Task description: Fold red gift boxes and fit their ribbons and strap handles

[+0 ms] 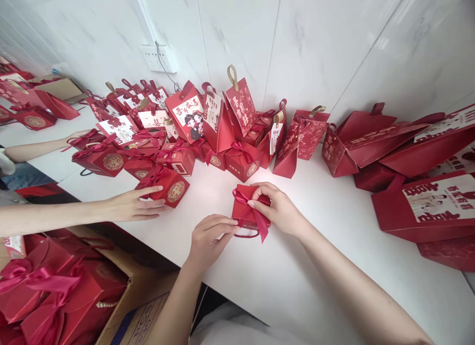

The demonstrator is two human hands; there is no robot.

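A gift-packing workroom: red favour boxes (243, 159) crowd a white table (289, 266) against a tiled wall (315, 43).

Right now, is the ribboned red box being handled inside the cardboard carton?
No, the ribboned red box sits on the white table between left hand and right hand, outside the cardboard carton.

The left grip (208, 238) and the right grip (280, 211) are bare hands with short, plain nails. Both arms are bare too. Some soft white cloth (230, 330) covers the body below.
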